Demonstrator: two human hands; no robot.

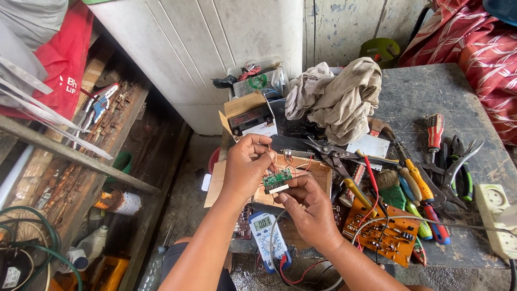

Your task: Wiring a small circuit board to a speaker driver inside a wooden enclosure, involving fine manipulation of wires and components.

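Nearest to the camera, just below the small green circuit board [277,179], a blue multimeter [269,235] lies face up, and its red and black leads curl below it. The green board is the centre of the scene. Both hands hold it in the air above an open cardboard box [318,171]. The left hand [245,167] is on the left of the board, and its fingers are closed on the board's upper left edge, where thin red wires come out. The right hand [307,207] is below and to the right of the board; its thumb and fingers pinch the lower edge.

To the right of the board, an orange circuit board [385,231] lies on the grey table [431,91], and farther right are screwdrivers [425,191] and pliers [458,167]. Behind the board stands a small box with a dark display [249,118]. Beyond it lies a crumpled beige cloth [339,97].
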